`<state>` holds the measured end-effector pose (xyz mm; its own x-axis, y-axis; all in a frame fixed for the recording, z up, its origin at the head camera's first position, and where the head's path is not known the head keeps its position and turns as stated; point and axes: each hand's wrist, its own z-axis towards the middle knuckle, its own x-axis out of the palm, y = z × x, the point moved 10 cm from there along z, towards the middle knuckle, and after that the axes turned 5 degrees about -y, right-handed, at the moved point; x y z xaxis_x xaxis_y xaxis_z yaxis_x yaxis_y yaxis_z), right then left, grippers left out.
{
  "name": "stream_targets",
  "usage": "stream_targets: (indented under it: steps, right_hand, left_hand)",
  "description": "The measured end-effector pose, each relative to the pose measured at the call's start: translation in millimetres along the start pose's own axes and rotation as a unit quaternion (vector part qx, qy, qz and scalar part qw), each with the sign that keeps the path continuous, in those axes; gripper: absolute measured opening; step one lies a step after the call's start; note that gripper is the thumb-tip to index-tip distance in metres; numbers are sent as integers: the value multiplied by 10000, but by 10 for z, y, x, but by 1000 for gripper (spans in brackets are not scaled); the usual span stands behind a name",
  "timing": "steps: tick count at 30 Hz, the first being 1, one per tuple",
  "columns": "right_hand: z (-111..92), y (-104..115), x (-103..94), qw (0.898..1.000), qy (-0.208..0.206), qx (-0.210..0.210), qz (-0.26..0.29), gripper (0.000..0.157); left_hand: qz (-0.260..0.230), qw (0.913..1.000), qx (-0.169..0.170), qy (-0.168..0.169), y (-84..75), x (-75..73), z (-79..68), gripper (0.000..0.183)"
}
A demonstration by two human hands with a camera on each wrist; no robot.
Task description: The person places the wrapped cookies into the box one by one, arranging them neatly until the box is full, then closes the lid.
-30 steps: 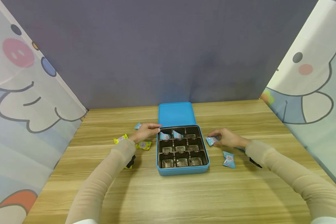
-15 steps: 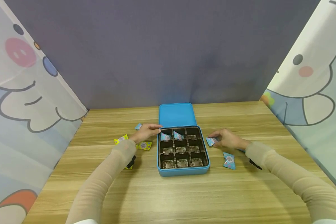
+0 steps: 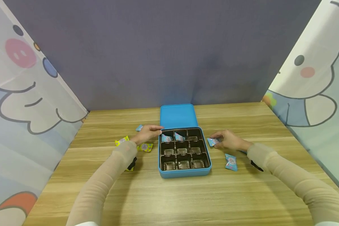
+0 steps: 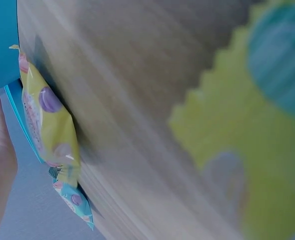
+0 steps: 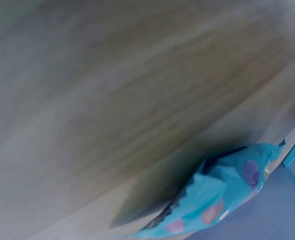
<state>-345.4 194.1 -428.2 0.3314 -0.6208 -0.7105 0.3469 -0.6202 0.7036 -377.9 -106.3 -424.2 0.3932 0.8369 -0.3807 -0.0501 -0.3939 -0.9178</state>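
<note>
Head view shows a smooth blue box [image 3: 185,173], squarish with rounded corners, near the middle of the wood-grained table [image 3: 186,201]; its flat lid [image 3: 178,116] lies folded back towards the table's back edge. Inside sits a shiny dark-brown tray [image 3: 188,153] of nine cups with patterned bottoms. Puffy blue packets fill two of them, one packet [image 3: 166,138] at back left, another [image 3: 179,137], tilted, at back middle.

Just beside the box's right wall, the right hand [image 3: 230,140] pinches a pale-blue packet [image 3: 212,142] between thumb and fingers; whether it touches the table I cannot tell. The left hand [image 3: 146,133] has its fingers stretched out, touching the box's back-left corner without clenching.

Towards the table's right edge lies a loose blue wrapper [image 3: 231,162]. Towards its left edge lie yellow packets [image 3: 145,147], one partly behind the left wrist, and a small blue sweet [image 3: 139,127] further back. Both wrist views show glossy, creased wrapping with zigzag-cut ends and round printed spots.
</note>
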Motion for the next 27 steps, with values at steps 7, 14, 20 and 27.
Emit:
stream_targets:
  steps: [7,14,20,27]
  right_hand:
    - [36,56,-51,9994,-224,-56,-256,42]
    - [53,69,-105,9994,-257,177,-132,43]
    - [77,90,-153,9994,-278,147,-131,42]
    - [68,104,-208,9991,-381,195,19,44]
  left_hand:
    - [-26,10000,-60,-58,-8,-14,7,41]
    - [-262,9996,-91,98,-101,17,-62,41]
    - [-273,9996,-56,76,-6,6,-7,41]
    - [-158,9999,-17,-6,5,-1,1,41]
